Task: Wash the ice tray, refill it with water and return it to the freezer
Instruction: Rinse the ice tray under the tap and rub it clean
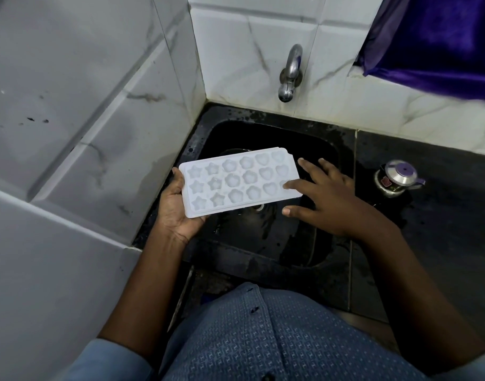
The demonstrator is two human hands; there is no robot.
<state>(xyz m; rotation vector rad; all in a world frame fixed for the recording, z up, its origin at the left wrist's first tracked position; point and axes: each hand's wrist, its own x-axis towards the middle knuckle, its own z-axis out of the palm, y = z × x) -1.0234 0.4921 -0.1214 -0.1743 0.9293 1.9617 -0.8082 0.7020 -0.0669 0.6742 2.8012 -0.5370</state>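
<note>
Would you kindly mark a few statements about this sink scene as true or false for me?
1. The left hand holds the ice tray by its left end. True.
2. Water streams from the tap onto the tray. False: no stream of water shows.
3. The tray is held above the black sink. True.
4. The right hand is clenched round the tray. False: its fingers are spread and straight, and one fingertip touches the tray's right end.
5. The steel pot with a purple lid stands inside the sink. False: it stands on the dark counter to the right of the sink.
</note>
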